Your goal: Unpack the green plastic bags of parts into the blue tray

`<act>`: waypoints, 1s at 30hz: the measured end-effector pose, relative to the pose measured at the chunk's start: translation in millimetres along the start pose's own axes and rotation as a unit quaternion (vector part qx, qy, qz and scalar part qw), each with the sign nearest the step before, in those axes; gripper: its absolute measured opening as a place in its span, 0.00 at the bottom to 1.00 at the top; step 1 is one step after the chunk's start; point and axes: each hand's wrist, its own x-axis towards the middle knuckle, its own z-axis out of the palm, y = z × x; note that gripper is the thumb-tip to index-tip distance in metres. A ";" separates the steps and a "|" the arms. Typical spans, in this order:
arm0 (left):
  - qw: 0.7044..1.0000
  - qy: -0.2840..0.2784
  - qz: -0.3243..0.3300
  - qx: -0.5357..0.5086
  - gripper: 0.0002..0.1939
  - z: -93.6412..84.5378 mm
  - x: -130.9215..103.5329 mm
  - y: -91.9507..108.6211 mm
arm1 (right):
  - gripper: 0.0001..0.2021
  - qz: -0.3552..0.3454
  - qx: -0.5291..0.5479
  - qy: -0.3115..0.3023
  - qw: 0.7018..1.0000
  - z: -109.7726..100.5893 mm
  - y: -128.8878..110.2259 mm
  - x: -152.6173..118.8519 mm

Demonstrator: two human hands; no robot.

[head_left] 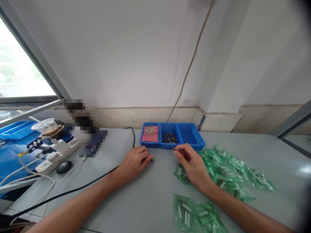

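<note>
Right hand: its thumb and forefinger (191, 163) pinch a small metal piece (173, 149) in front of the middle blue bin (168, 146); a light fingertip hold should keep such a slim part from slipping or turning.
Left hand: curled low (132, 163), its thumb beside the loose metal pieces (152, 160); whether it grips any, I cannot tell.
Loose pieces: on the grey desk (148, 197), between the hands; steadying them lightly and lifting one at a time would avoid scattering.
Middle bin: holds a heap of metal screws (169, 138), probably, though they are small here.
Green packets: spread around the right forearm (228, 199); keeping the wrist raised would avoid dragging them.
</note>
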 end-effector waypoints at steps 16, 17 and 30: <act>0.999 -0.007 -0.016 -0.044 0.08 1.1 -1.0 -0.6 | 0.14 0.014 0.022 -0.012 1.000 0.5 -0.2 2.0; 0.999 -0.006 -0.015 -0.042 0.08 0.8 -1.0 -0.3 | 0.15 0.027 0.039 -0.010 0.999 0.1 0.8 2.7; 1.000 -0.017 -0.003 -0.022 0.15 3.8 -1.4 -4.2 | 0.15 0.043 0.064 0.061 0.995 -1.3 5.7 3.3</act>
